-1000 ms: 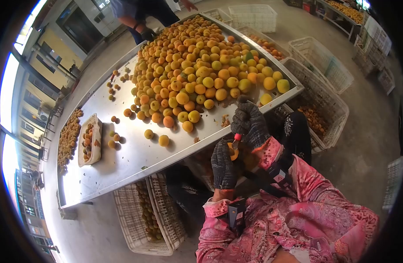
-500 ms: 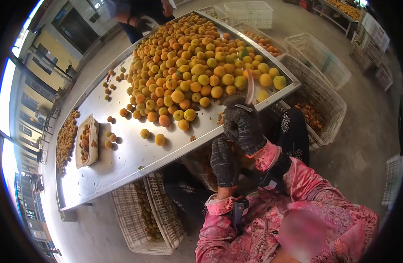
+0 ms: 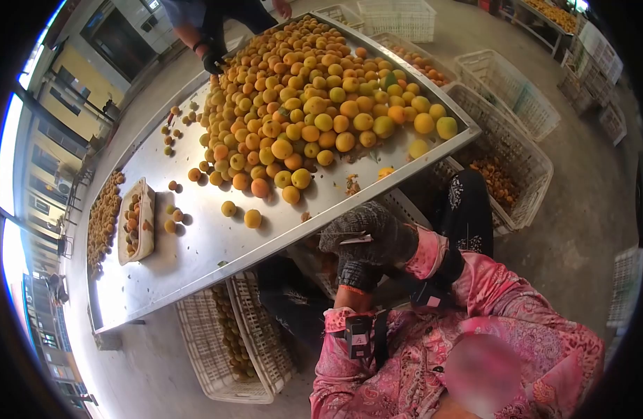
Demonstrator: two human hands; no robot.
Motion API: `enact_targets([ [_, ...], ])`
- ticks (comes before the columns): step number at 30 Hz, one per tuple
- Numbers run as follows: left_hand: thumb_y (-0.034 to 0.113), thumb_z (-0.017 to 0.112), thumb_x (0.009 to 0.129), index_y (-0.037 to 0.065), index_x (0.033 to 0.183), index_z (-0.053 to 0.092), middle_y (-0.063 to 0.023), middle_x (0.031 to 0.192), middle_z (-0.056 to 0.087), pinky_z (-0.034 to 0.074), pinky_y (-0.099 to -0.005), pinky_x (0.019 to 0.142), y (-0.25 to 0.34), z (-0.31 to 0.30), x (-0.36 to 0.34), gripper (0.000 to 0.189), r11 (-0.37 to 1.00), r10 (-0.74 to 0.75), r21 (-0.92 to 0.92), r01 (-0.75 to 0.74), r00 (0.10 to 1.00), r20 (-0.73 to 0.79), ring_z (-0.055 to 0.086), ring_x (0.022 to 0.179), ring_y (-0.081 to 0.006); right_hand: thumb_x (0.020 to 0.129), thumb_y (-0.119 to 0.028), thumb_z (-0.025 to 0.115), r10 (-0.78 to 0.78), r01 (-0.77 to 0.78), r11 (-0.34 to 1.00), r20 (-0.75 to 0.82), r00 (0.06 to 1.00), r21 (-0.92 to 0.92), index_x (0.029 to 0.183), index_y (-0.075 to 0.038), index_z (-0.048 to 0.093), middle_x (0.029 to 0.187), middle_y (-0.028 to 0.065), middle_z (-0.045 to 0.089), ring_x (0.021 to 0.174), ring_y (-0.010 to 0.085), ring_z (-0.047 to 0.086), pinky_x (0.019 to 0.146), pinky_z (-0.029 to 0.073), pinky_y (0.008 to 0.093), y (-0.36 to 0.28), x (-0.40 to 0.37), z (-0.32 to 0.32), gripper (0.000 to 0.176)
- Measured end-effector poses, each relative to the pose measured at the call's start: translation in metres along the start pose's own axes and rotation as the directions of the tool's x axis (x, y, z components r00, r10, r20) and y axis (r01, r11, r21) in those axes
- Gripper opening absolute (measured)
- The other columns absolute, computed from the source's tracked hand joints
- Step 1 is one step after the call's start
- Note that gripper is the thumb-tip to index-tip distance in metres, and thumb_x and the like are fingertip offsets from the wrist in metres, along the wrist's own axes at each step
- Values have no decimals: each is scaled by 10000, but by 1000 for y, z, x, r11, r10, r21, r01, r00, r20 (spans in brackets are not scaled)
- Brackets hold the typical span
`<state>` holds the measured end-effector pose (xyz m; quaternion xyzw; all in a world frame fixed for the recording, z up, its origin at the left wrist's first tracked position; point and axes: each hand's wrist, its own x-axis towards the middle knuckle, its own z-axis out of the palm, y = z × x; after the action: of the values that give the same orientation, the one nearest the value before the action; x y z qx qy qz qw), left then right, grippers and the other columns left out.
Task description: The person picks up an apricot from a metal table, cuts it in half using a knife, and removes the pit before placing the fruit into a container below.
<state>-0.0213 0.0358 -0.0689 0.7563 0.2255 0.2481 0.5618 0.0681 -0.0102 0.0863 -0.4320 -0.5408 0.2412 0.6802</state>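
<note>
My right hand (image 3: 381,234), in a dark knitted glove, is closed on a thin metal blade (image 3: 356,239), which shows across its fingers. My left hand (image 3: 361,274), gloved the same way, is curled just beneath and against the right one. Most of its fingertips are hidden, so what they hold cannot be made out. Both hands are over my lap, just off the near edge of the metal table (image 3: 265,255). A large heap of yellow-orange apricots (image 3: 286,105) covers the far part of the table. An orange apricot piece (image 3: 385,172) lies near the edge.
A co-worker's gloved hand (image 3: 213,61) touches the heap's far side. On the table's left are a small basket (image 3: 148,227) of fruit and a spread of small brown pieces (image 3: 106,220). Plastic crates stand below (image 3: 269,342) and to the right (image 3: 534,185).
My right hand has come down and left from the table edge to meet my left hand. An orange piece now shows near the edge. The co-worker's gloved hand has reached the heap.
</note>
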Motion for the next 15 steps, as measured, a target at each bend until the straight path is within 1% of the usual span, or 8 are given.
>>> enact_targets([
  [1, 105, 563, 808, 50, 1120, 489, -69, 1108, 576, 450, -314, 846, -25, 10, 2, 325, 980, 24, -195, -40, 996, -81, 571, 930, -241, 789, -106, 623, -117, 133, 969, 89, 989, -209, 903, -95, 624, 835, 18, 631, 752, 113, 596, 648, 490, 274, -1, 0, 2, 114],
  [2, 105, 563, 808, 50, 1120, 489, -69, 1108, 576, 450, -314, 846, -15, 5, 2, 325, 980, 26, -196, -41, 996, -80, 571, 930, -241, 799, -96, 604, 171, -164, 981, -74, 982, 101, 905, -60, 617, 809, 12, 620, 714, 105, 582, 626, 485, 268, -3, -2, 4, 112],
  [5, 76, 491, 864, 50, 1160, 438, -33, 1149, 538, 443, -308, 876, 57, -17, 2, 303, 901, -175, -406, 153, 984, -16, 543, 966, -206, 803, -81, 595, 306, -143, 856, -264, 915, 497, 938, -26, 596, 757, 6, 593, 659, 92, 559, 590, 473, 247, 10, 0, -5, 146],
  [7, 102, 436, 904, 45, 1159, 424, -50, 1075, 556, 464, -317, 851, 87, -21, -2, 261, 963, -176, -226, 149, 979, -104, 549, 940, -190, 865, -211, 522, 131, 5, 968, -520, 844, 253, 689, -36, 467, 512, 32, 431, 416, 98, 402, 414, 346, 227, 24, 13, -7, 255],
  [8, 102, 436, 904, 45, 1159, 424, -50, 1075, 556, 464, -317, 851, 84, -23, -1, 261, 963, -174, -226, 146, 978, -111, 549, 940, -190, 869, -211, 518, 196, 15, 920, -493, 847, 392, 685, -41, 466, 506, 28, 420, 411, 95, 391, 411, 342, 227, 24, 13, -17, 255],
  [11, 259, 444, 919, 54, 1114, 461, -62, 1014, 561, 479, -332, 807, 79, -31, 4, 283, 562, -381, -808, 178, 922, -62, 559, 890, -187, 870, -179, 527, 297, -61, 849, -379, 877, 524, 770, -28, 534, 539, 27, 451, 432, 88, 414, 422, 349, 218, -6, 13, -23, 182],
  [13, 370, 460, 901, 58, 1082, 504, -78, 1003, 572, 487, -349, 792, 88, -34, 8, 363, 143, -492, -984, 108, 871, 24, 574, 860, -210, 842, -153, 585, 449, -443, 893, -147, 881, 73, 923, -36, 587, 669, 28, 539, 567, 103, 519, 527, 433, 222, -22, 6, -12, 142],
  [15, 404, 439, 902, 55, 1076, 518, -79, 1001, 576, 488, -348, 791, 81, -33, 13, 397, 158, -401, -983, 89, 916, 18, 574, 871, -216, 800, -126, 637, 416, -417, 905, -25, 909, -89, 1041, -64, 586, 855, 49, 597, 780, 163, 589, 706, 479, 273, 4, -14, -11, 254],
])
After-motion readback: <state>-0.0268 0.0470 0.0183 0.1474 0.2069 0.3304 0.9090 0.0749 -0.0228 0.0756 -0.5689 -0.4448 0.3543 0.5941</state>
